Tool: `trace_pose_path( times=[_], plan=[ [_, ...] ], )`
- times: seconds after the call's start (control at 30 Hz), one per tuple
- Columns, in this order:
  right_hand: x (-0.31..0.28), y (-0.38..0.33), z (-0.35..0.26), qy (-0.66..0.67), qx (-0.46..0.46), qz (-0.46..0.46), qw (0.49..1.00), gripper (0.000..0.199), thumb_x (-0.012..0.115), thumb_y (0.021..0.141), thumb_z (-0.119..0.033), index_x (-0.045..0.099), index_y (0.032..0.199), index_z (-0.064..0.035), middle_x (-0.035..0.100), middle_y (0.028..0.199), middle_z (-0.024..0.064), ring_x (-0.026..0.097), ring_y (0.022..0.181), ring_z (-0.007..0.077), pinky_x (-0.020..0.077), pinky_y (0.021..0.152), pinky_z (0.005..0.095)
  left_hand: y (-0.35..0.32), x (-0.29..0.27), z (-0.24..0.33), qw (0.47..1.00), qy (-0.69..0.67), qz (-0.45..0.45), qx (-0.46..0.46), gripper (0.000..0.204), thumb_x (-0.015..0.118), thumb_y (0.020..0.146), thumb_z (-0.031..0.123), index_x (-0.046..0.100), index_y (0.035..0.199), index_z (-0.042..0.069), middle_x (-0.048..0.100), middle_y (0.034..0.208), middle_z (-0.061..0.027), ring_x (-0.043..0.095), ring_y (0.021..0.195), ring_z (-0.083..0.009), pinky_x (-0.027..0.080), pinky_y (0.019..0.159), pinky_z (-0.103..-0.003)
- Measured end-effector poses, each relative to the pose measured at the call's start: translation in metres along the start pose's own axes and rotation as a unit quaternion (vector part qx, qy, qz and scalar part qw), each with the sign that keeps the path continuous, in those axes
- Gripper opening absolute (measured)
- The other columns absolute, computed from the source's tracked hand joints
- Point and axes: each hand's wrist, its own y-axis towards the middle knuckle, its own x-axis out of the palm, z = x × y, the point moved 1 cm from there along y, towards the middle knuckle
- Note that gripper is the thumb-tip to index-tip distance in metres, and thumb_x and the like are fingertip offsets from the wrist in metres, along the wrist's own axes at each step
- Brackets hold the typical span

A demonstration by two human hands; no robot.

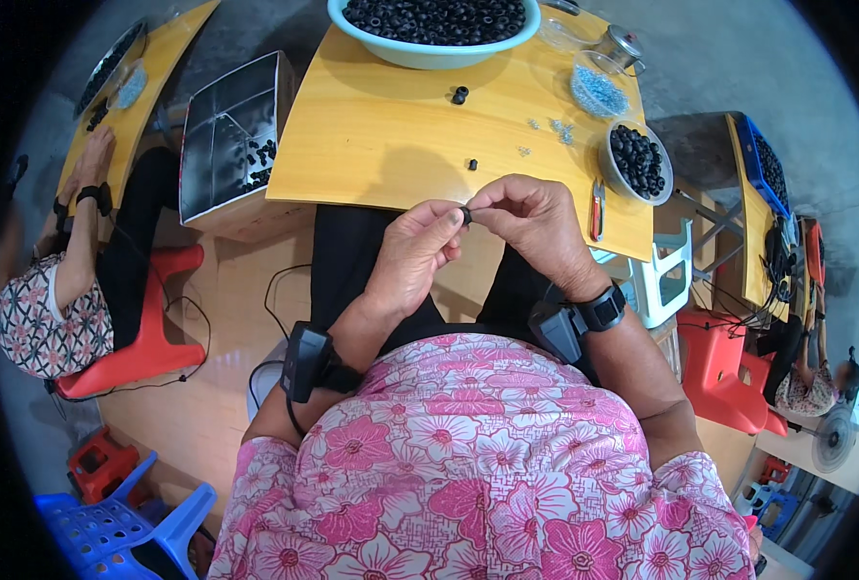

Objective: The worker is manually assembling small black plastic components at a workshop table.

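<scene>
Just past the near table edge, my left hand pinches a small black ring-like part between thumb and fingers. My right hand meets it there, thumb and forefinger pressed together at the part's edge. Whatever sits between those right fingertips is too small to make out. A loose black part lies on the yellow table beyond my hands, and a black pair farther back. Small clear pieces are scattered to the right. Snips with red handles rest beside my right hand.
A pale blue basin heaped with black parts stands at the back. Right of it are a tub of bluish pieces, a metal cup and a bowl of black parts. A box and a seated person are left.
</scene>
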Motion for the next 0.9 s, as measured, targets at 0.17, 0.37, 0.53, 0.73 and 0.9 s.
trace_pose_path(
  times=[0.17,0.37,0.53,0.73,0.9],
  plan=[
    [-0.003,0.003,-0.001,0.069,0.042,-0.029,0.996,0.012,0.068,0.083,-0.001,0.066,0.095,0.0023,0.066,0.085,0.0012,0.061,0.078,0.0058,0.0499,0.07,0.0208,0.001,-0.002,0.0,0.999,-0.027,-0.017,-0.018,0.017,0.058,0.096,0.021,0.062,0.103,0.006,0.056,0.084,0.0021,0.049,0.075,-0.0065,0.044,0.072,-0.021],
    [-0.003,0.001,0.008,0.194,0.07,-0.077,0.975,0.015,0.07,0.082,-0.001,0.064,0.097,0.0004,0.066,0.09,0.0022,0.063,0.081,0.0091,0.0505,0.074,0.0229,0.003,-0.008,-0.006,0.996,-0.055,-0.066,-0.039,0.018,0.056,0.097,0.022,0.06,0.103,0.006,0.059,0.087,0.0012,0.049,0.075,-0.0067,0.045,0.073,-0.022],
    [-0.005,-0.002,0.02,0.292,0.18,-0.129,0.931,0.01,0.067,0.085,-0.009,0.063,0.092,-0.0043,0.064,0.083,0.0006,0.059,0.073,0.0079,0.047,0.07,0.0197,0.002,-0.011,-0.007,0.994,0.002,-0.076,-0.084,0.018,0.057,0.096,0.02,0.06,0.104,0.004,0.062,0.095,-0.0019,0.058,0.088,-0.0102,0.048,0.083,-0.026],
    [-0.005,0.01,0.02,0.187,0.153,-0.064,0.968,0.009,0.069,0.082,-0.009,0.066,0.089,-0.004,0.063,0.077,-0.0003,0.058,0.068,0.0087,0.0463,0.064,0.0212,0.006,-0.022,-0.009,0.993,-0.018,-0.08,-0.083,0.015,0.059,0.094,0.014,0.06,0.106,0.005,0.063,0.096,-0.001,0.06,0.088,-0.0102,0.049,0.083,-0.025],
    [-0.008,0.042,0.037,-0.127,-0.026,0.109,0.985,0.019,0.074,0.073,-0.008,0.067,0.089,-0.0013,0.062,0.074,0.007,0.059,0.065,0.0148,0.0479,0.062,0.0276,0.011,-0.02,-0.005,0.998,-0.016,-0.032,-0.054,0.013,0.058,0.095,0.012,0.059,0.106,0.006,0.061,0.094,0.0012,0.057,0.083,-0.0061,0.048,0.078,-0.022]
  ],
)
